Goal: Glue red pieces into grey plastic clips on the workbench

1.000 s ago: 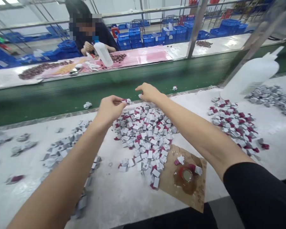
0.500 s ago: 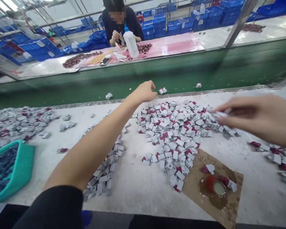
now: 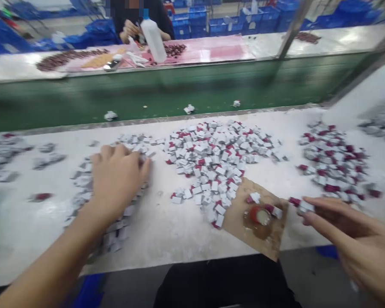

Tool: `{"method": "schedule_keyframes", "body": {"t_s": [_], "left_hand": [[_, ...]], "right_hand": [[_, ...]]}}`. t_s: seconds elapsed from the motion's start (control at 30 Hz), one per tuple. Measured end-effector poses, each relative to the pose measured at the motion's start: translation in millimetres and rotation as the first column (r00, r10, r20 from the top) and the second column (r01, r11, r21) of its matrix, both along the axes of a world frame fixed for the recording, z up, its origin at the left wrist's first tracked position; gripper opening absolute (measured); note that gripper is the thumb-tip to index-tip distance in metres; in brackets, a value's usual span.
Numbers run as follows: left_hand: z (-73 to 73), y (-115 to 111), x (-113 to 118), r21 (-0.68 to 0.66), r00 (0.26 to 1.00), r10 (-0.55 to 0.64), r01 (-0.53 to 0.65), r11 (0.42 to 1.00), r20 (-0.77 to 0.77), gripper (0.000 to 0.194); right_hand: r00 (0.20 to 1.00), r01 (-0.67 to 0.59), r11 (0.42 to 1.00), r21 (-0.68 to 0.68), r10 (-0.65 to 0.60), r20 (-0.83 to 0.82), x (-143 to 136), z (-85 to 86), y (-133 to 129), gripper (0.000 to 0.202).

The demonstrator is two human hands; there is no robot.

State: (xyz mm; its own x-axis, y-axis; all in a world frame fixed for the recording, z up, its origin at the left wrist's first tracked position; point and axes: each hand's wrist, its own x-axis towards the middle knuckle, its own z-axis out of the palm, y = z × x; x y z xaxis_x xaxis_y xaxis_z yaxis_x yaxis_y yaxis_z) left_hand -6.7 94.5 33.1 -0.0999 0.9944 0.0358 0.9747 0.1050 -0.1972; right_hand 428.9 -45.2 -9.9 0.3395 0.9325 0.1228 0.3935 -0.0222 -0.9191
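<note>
My right hand (image 3: 349, 231) pinches a small grey and maroon plastic piece (image 3: 306, 206) between thumb and fingertips, just right of the brown cardboard (image 3: 232, 226). On that cardboard stands a small red-rimmed cup of pale liquid (image 3: 262, 216) in a wet patch, with two more grey-maroon pieces beside it. My left hand (image 3: 117, 179) lies palm down over a pile of light grey pieces (image 3: 115, 239). Its thumb is spread away from the fingers, and the bent fingertips are partly hidden. Between my hands lies a large heap of grey and maroon pieces (image 3: 211, 154).
More grey-maroon pieces (image 3: 336, 162) lie at the right, and others (image 3: 3, 154) at the far left. A green belt (image 3: 167, 92) runs behind the white table with a few pieces on it. Across it a person works near a white bottle (image 3: 154, 40).
My left hand has come back from the belt's edge to the grey pile at left. My right hand has moved from the heap's right side down beside the cardboard. The view has shifted right.
</note>
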Motion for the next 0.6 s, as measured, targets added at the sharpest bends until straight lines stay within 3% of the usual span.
{"method": "schedule_keyframes", "body": {"t_s": [0.1, 0.23, 0.43, 0.6], "left_hand": [[-4.5, 0.3, -0.1, -0.004, 1.000, -0.026, 0.026, 1.000, -0.003, 0.055], [-11.2, -3.3, -2.0, -0.072, 0.985, -0.101, 0.112, 0.991, 0.141, 0.042], [-18.3, -12.7, 0.6, -0.112, 0.923, 0.124, -0.089, 0.990, 0.365, 0.038], [-19.6, -13.4, -5.6, -0.082, 0.810, 0.110, -0.076, 0.994, 0.576, 0.033]], "right_hand": [[0.993, -0.067, 0.998, -0.005, 0.066, -0.093, -24.6, 15.8, 2.6, 0.019], [0.972, -0.196, 0.981, 0.001, 0.194, -0.135, -39.7, 18.4, -2.8, 0.019], [0.969, -0.214, 0.977, 0.002, 0.212, -0.124, -42.3, 7.5, -9.8, 0.016], [0.967, -0.216, 0.976, -0.021, 0.211, -0.142, -44.4, 3.6, -10.4, 0.013]]}}
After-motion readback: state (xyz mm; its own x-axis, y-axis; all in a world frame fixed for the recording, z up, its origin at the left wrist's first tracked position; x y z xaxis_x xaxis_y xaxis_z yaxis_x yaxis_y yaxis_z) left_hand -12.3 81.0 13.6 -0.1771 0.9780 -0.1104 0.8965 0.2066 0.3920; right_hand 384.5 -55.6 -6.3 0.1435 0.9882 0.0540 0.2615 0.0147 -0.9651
